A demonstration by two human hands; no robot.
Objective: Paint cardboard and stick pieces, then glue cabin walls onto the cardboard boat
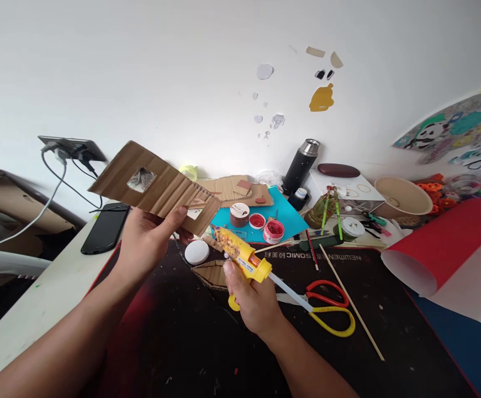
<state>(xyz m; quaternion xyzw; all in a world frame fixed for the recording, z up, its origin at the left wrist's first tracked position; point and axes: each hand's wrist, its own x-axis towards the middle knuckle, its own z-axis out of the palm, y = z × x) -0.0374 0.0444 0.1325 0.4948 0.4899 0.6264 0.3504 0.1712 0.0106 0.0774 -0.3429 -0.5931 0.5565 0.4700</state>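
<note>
My left hand (147, 237) is closed on a piece of corrugated cardboard (163, 190), tilted up above the mat. The cardboard has a torn patch on its left part and a rectangular cut-out near its right end. In my right hand (257, 304) is a yellow hot glue gun (240, 254), its nozzle pointing up and left near the cardboard's lower right corner. A whitish glue stick (292, 290) sticks out of the gun's back. Behind the gun, partly covered, a folded cardboard piece (211, 275) lies on the mat beside a white round lid (196, 252).
Scissors (333, 309) with red and yellow handles and a thin wooden stick (352, 304) lie on the black mat (174, 342). Paint jars (273, 231) stand on blue paper behind. A black thermos (301, 166) leans near the wall. Rolled red paper (447, 243) is at right, a phone (104, 229) at left.
</note>
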